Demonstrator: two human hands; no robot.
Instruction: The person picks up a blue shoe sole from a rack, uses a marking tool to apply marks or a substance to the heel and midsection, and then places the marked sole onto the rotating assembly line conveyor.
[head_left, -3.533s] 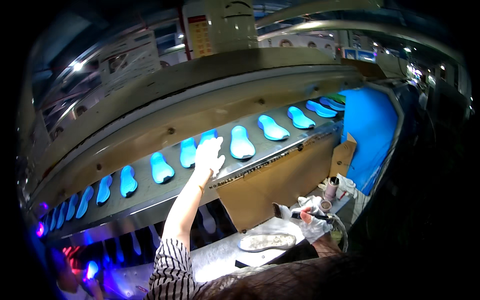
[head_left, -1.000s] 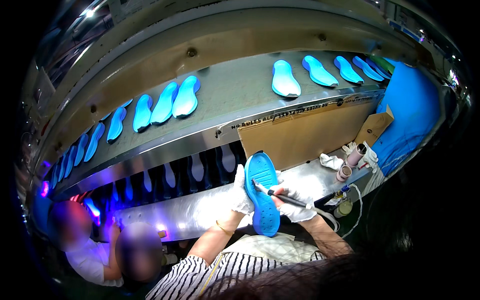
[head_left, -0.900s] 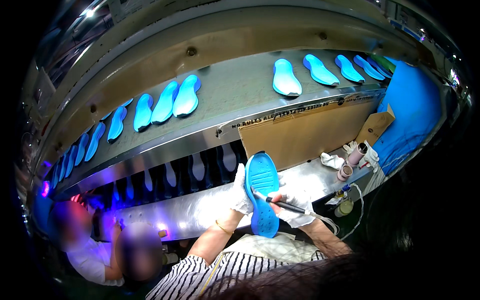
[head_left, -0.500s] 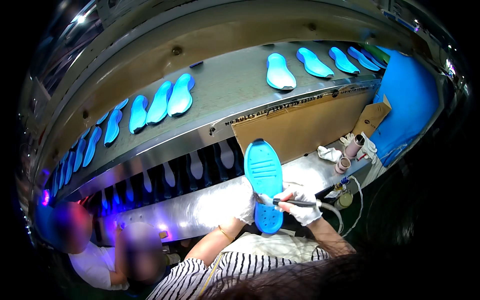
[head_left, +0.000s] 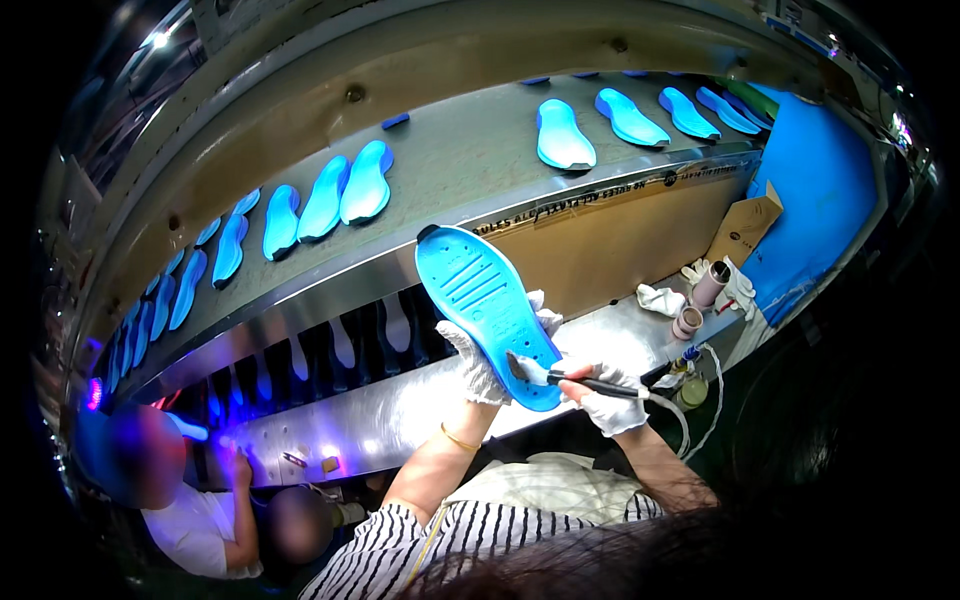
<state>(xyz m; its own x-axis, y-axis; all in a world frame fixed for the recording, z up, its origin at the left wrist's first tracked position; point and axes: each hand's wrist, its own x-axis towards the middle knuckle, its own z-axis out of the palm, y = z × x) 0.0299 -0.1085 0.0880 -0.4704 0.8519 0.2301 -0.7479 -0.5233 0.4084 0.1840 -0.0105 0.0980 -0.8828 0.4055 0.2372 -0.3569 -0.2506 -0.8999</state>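
Observation:
In a white glove, my left hand [head_left: 478, 368] grips a blue shoe sole [head_left: 478, 288] from beneath, its fingers showing on both sides. The sole's grooved and dotted face is turned up, and its black-tipped end points to the far left. My right hand [head_left: 612, 408], also gloved with bare fingertips showing, is closed on a brush [head_left: 592, 384] with a black handle and a pale tube at its back end. The bristles touch the sole near its closer end. Part of the left hand is hidden under the sole.
Several blue soles [head_left: 366, 182] lie along a grey conveyor belt [head_left: 460, 140]. Below are a cardboard sheet [head_left: 620, 250], a metal shelf [head_left: 420, 400] and a row of dark shoe-shaped pieces [head_left: 345, 345]. Thread spools [head_left: 687, 322] and white gloves [head_left: 660, 303] lie at right. A co-worker [head_left: 190, 530] is at left.
The sole has swung from upright to tilted, its far end moving left. My left hand has shifted under it, and the brush tip stays on the closer end. Belt soles have moved slightly.

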